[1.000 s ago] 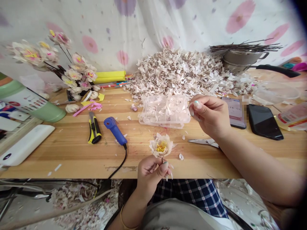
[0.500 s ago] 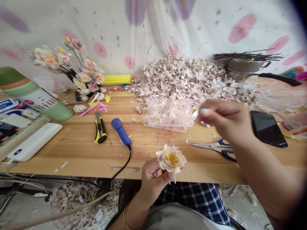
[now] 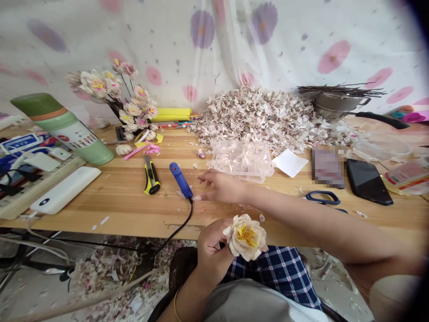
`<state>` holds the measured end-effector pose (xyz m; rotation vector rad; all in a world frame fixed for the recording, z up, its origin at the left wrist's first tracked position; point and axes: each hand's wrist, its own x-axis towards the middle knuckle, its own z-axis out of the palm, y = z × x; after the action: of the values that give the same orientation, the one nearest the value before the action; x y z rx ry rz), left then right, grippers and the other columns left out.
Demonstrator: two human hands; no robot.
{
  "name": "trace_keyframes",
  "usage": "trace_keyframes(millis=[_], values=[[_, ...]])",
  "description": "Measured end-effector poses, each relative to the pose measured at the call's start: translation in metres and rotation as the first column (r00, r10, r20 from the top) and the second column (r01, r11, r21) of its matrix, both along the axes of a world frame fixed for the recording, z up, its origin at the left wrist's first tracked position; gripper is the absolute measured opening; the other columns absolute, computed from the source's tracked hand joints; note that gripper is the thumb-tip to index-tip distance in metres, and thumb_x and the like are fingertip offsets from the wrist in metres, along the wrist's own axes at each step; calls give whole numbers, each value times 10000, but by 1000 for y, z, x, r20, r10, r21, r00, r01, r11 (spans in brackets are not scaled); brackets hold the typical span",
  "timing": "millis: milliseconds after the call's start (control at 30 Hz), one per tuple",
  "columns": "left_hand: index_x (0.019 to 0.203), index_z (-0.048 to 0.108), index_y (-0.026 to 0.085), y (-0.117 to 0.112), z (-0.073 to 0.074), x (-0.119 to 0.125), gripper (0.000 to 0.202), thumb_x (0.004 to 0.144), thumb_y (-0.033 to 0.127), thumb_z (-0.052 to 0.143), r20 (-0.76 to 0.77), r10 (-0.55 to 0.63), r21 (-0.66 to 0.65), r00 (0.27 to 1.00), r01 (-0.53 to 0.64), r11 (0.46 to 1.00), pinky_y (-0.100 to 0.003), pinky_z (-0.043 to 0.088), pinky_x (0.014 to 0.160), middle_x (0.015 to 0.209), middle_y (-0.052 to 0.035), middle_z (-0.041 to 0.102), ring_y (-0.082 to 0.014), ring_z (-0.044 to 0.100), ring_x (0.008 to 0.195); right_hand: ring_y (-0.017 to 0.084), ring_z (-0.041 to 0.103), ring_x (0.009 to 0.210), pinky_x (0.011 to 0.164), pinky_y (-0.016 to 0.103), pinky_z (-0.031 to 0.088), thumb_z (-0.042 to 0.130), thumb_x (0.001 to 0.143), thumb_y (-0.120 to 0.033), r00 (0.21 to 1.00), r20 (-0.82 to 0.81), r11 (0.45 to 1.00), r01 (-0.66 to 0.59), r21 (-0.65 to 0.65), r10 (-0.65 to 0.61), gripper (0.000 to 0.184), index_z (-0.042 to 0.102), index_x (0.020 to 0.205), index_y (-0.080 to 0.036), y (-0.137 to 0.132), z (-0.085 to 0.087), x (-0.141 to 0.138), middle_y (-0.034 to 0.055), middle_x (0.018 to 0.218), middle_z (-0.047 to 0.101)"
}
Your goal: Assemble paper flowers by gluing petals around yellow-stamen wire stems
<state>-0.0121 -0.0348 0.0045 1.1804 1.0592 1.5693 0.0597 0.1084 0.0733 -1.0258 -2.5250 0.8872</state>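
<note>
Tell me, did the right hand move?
Yes, the right hand moved left: it was to the right of the clear plastic box, and now it is in front of the box.

left hand (image 3: 212, 249) curled low; right hand (image 3: 222, 187) stretched forward, flat — palm down

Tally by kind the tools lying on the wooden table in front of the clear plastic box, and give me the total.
utility knife: 1
blue corded tool: 1
scissors, blue handles showing, the rest hidden behind the arm: 1
Total: 3
</note>
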Motion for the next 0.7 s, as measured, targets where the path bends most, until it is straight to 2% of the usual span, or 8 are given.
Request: trace_keyframes(millis=[67,133,233,333,433,533,633,700], values=[[610,710,167,-3,-3,-6,322,677,463,815,18,19,-12,1000,-19,1000,-283,492,528,576,-33,630,-148,534,524,186,664,930,817,271,500,727,817,-271,1000,10,1000,14,9,-14,370,690,1152,-117,1,10,15,120,1119,698],[673,741,155,-4,-5,-11,296,713,443,795,40,26,-29,999,-25,999,-258,469,514,596,-31,636,-130,513,513,175,662,840,754,269,483,651,858,-199,997,36,998,63,25,-64,158,747,974,-149,2,21,38,77,951,736],[695,759,158,0,-6,-13,249,741,402,777,39,-4,12,999,4,1000,-241,457,524,601,-34,649,-127,514,528,170,651,774,714,273,465,603,862,-157,982,75,985,169,44,-172,157,759,870,-174,0,30,69,57,867,744],[663,746,161,3,-6,-12,206,733,351,783,1,-43,76,999,43,996,-241,461,546,610,-39,660,-136,537,553,166,650,794,719,267,469,591,874,-176,975,42,976,220,-6,-219,170,758,902,-187,-5,26,75,53,905,748],[632,715,159,2,-7,-11,203,723,326,786,-15,-51,77,999,52,996,-247,472,559,587,-22,618,-133,523,549,171,653,838,740,270,479,617,888,-269,981,-19,979,193,-67,-195,194,744,991,-165,-7,12,53,81,980,740],[613,691,160,-2,-8,-11,236,720,349,785,4,-50,68,999,50,996,-252,479,546,571,-8,578,-122,490,520,171,666,880,740,252,491,684,846,-391,983,-52,979,167,-120,-174,366,702,1117,-146,-1,-6,15,97,1065,727],[544,650,164,-6,-6,-12,272,662,326,834,9,-9,34,1000,9,999,-256,496,552,552,-5,574,-127,507,525,186,670,881,707,249,487,736,753,-537,989,-71,980,120,-159,-132,524,697,1102,-148,6,-18,-21,83,1055,728],[500,620,169,-7,-5,-13,312,610,316,873,4,28,13,1000,-28,1000,-258,510,556,531,-3,571,-133,524,529,188,666,849,681,250,469,741,712,-587,992,-67,981,96,-169,-109,544,707,1042,-156,10,-22,-37,61,1001,731]])
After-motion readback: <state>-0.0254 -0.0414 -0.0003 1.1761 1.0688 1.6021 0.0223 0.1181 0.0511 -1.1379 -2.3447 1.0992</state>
